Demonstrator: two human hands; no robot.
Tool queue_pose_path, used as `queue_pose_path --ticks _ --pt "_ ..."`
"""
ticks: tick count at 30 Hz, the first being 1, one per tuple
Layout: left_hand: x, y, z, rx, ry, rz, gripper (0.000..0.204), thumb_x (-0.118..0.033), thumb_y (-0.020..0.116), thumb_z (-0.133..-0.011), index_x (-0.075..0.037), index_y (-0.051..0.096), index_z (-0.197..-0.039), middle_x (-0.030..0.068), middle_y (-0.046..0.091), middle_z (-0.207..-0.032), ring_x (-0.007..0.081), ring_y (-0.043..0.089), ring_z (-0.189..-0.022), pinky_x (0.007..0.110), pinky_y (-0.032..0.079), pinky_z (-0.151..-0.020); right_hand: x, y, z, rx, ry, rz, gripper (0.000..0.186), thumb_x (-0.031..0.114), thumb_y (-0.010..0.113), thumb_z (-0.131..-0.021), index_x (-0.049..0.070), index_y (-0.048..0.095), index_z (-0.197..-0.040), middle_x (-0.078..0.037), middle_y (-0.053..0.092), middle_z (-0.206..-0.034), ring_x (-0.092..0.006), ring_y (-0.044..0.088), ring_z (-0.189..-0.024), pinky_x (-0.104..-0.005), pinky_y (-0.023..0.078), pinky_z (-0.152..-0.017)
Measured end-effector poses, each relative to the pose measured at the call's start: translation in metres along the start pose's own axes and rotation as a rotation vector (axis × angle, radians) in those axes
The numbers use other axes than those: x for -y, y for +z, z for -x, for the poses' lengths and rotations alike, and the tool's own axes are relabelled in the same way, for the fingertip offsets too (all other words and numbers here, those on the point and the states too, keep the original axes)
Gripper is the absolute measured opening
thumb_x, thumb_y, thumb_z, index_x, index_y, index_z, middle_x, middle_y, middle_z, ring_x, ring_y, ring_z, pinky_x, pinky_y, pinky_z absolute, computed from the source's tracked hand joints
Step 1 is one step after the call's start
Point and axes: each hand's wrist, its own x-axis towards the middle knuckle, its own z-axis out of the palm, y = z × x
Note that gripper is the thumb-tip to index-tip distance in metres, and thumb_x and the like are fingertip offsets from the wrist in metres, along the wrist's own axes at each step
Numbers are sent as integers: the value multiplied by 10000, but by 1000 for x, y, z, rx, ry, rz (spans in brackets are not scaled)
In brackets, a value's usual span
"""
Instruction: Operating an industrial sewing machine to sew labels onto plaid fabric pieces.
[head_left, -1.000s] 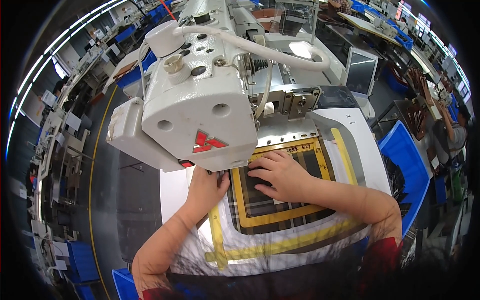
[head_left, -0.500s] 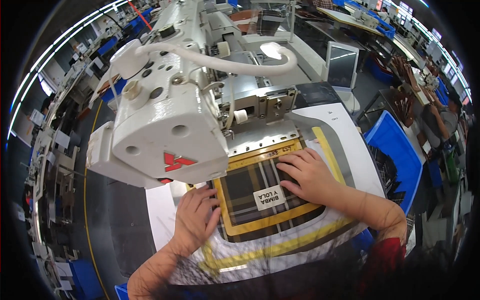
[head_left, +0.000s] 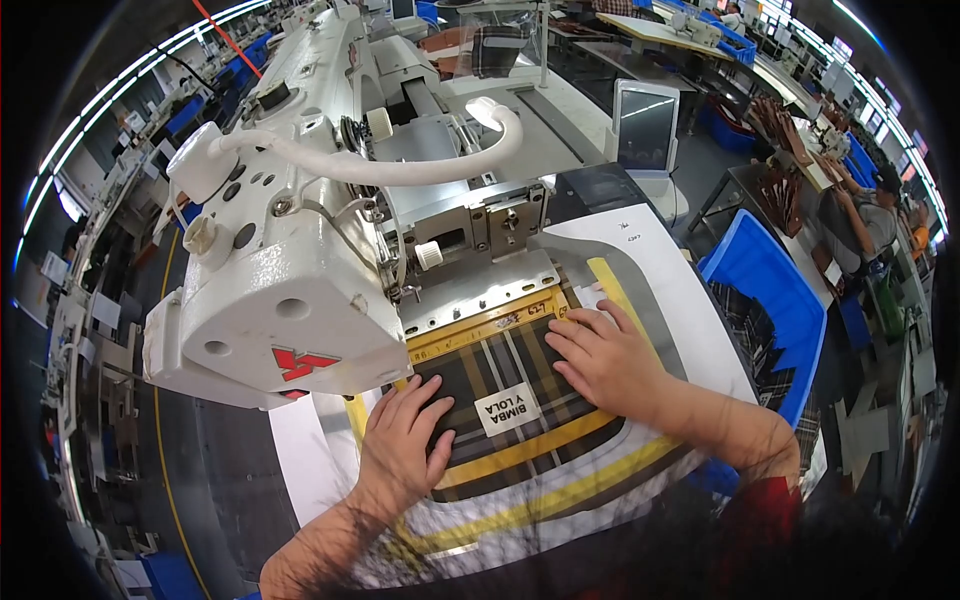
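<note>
Dark plaid fabric [head_left: 470, 372] with tan and pale stripes lies flat in a yellow frame [head_left: 535, 452]. A white printed label [head_left: 507, 409] sits near the middle of the fabric. At the left edge, my left hand [head_left: 400, 440] rests with fingers spread over frame and fabric. My right hand [head_left: 612, 362] lies across the opposite edge, fingers stretched out over the fabric. Neither hand grips anything. Along its far side, the frame meets a metal clamp plate [head_left: 485, 297] of a white industrial sewing machine [head_left: 270, 270]. Yellow tape strips [head_left: 540, 508] mark the sheet around the frame.
The machine head looms at the left, with a bent white lamp arm [head_left: 370, 168] above. Beyond my right forearm stands a blue bin [head_left: 800, 335] holding plaid pieces. A screen [head_left: 647, 130] stands behind. Another person [head_left: 862, 225] sits far right.
My left hand has come inward from beside the frame onto its left edge and the fabric. My right hand stays on the right edge. The whole view has shifted, bringing the machine farther left.
</note>
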Motion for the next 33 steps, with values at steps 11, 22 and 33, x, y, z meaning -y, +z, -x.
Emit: queue_pose_path --ticks 11,22,33 --pt "1 2 0 4 -18 12 383 -163 638 -802 -104 571 -1174 94 506 -1338 296 451 -1273 451 335 -1070 -3 3 -1 2 7 -24 289 211 630 -846 41 647 -1079 -71 622 -1144 -220 530 -1115 -420 353 -1013" --pt "2 4 -3 -24 -5 12 383 -147 638 -789 -88 572 -1161 108 521 -1304 314 476 -1239 453 343 -1063 -9 5 -5 -21 -24 -108 299 168 661 -808 29 627 -1070 -92 618 -1143 -254 557 -1069 -406 412 -959" --pt "-2 6 -4 -51 -63 13 378 -113 650 -778 -63 586 -1147 119 542 -1276 314 486 -1229 457 331 -1076 -21 12 -9 -47 -119 -137 310 184 688 -776 15 629 -1029 -111 628 -1105 -265 569 -1019 -391 433 -926"
